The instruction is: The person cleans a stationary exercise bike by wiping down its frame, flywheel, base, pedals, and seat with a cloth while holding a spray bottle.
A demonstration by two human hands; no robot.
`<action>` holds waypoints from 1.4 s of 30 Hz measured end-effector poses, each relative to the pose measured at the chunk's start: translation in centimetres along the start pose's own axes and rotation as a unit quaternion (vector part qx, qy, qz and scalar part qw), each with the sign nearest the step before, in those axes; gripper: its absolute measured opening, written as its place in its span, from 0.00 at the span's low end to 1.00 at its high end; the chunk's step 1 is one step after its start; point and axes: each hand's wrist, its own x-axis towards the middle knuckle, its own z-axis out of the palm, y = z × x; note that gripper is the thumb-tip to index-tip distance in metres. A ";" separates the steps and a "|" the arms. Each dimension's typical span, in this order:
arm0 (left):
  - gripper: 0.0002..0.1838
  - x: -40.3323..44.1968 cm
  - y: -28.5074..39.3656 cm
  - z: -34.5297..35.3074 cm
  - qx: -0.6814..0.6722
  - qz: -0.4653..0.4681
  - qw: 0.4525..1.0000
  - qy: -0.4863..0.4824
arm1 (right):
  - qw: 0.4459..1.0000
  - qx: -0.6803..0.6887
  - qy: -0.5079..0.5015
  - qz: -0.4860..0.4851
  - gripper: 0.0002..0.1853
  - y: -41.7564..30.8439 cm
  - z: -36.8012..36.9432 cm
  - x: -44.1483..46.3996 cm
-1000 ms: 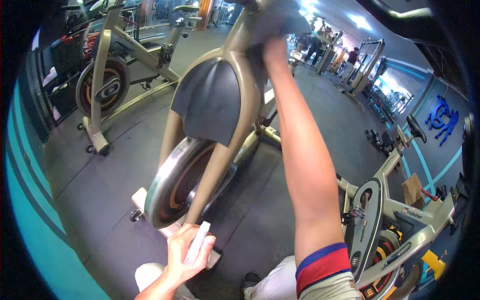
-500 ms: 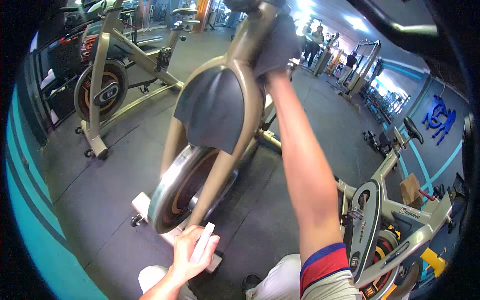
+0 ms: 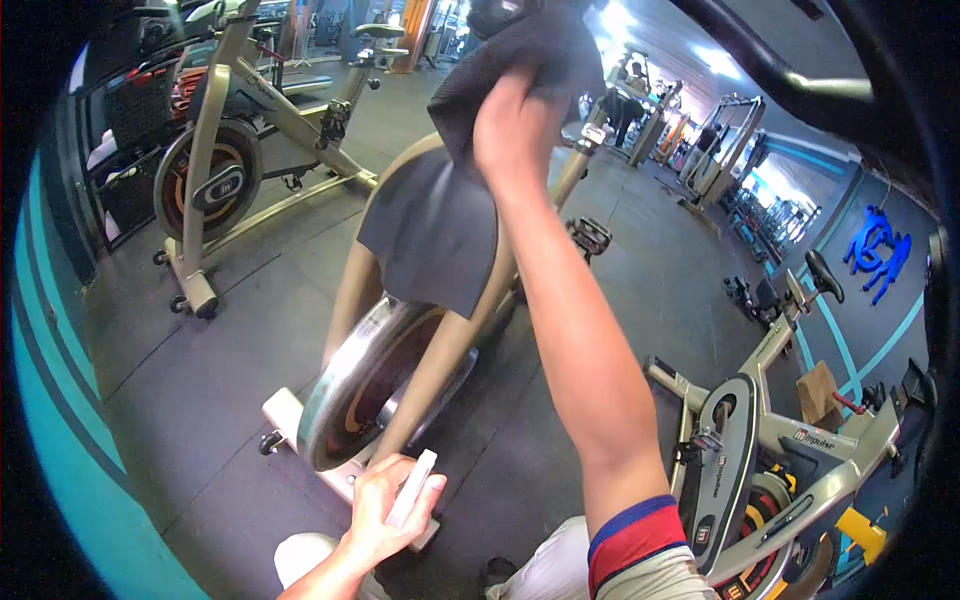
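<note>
A spin bike [image 3: 432, 385] stands in front of me, with a dark rubber guard [image 3: 430, 235] over its metal-rimmed flywheel [image 3: 340, 400]. At the top of its frame, my right hand [image 3: 515, 130] is closed on a dark grey cloth [image 3: 545, 50] and presses it against the upper post, which the cloth largely covers. Low down, beside the bike's front foot, my left hand [image 3: 385, 505] is wrapped round a narrow white object [image 3: 413, 488]. That object looks like the head of a spray bottle; its lower part is hidden by my fingers.
Another spin bike [image 3: 205, 185] stands at the left, and a third bike [image 3: 740, 470] at the right. A dark bar [image 3: 790, 75] crosses the upper right. A teal-striped wall [image 3: 70, 430] runs along the left. People and gym machines [image 3: 725, 150] are farther back.
My right hand and the cloth have shifted left, from the far side of the post to its front, and the cloth now spreads wider. The left hand stays nearly still.
</note>
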 end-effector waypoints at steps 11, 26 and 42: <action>0.11 0.0 0.1 0.2 0.001 0.001 1.000 -0.015 | 0.976 -0.190 -0.081 -0.066 0.19 2.5 -2.2 -1.9; 0.12 -1.3 1.6 0.3 -0.030 0.004 1.000 0.001 | 0.929 -0.261 -0.261 0.030 0.57 -0.9 -4.6 -5.7; 0.09 -1.1 2.0 -0.4 -0.029 -0.011 1.000 -0.003 | 0.950 -0.163 -0.249 0.096 0.42 0.1 -4.6 -4.6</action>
